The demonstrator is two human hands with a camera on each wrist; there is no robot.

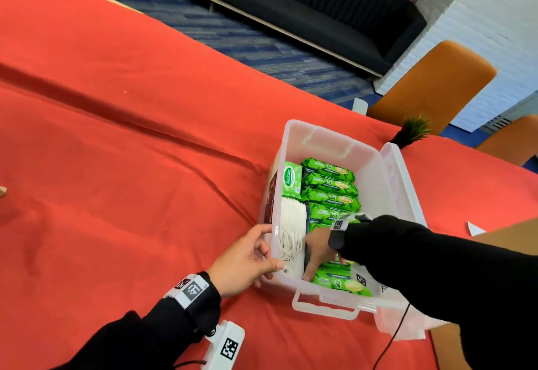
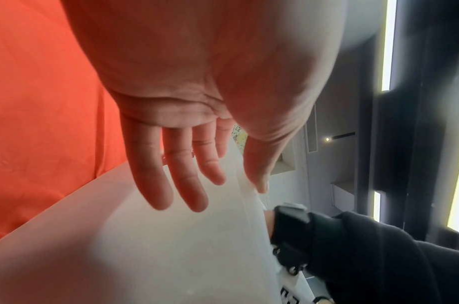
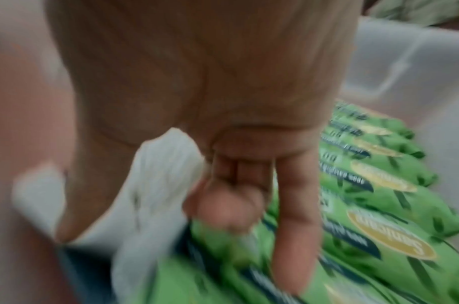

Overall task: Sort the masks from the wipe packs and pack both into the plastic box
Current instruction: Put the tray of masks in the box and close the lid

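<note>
A clear plastic box (image 1: 326,134) stands on the red tablecloth. A row of green wipe packs (image 1: 329,186) fills its middle, and a stack of white masks (image 1: 291,224) stands on edge along its left wall. My left hand (image 1: 269,250) rests on the near left corner, straight fingers (image 2: 187,185) flat against the box wall (image 2: 158,246) and thumb at the rim. My right hand (image 1: 313,259) reaches down inside between masks and wipe packs. In the blurred right wrist view the right hand (image 3: 236,205) has the masks (image 3: 161,174) between thumb and curled fingers, one finger straight over the wipe packs (image 3: 379,226).
A maroon carton (image 1: 269,198) and a pale green pack (image 1: 291,180) stand at the box's left. The box lid (image 1: 401,183) leans on the right side. Orange chairs (image 1: 431,84) and a small plant (image 1: 413,131) are behind; a black cable (image 1: 398,329) runs nearby.
</note>
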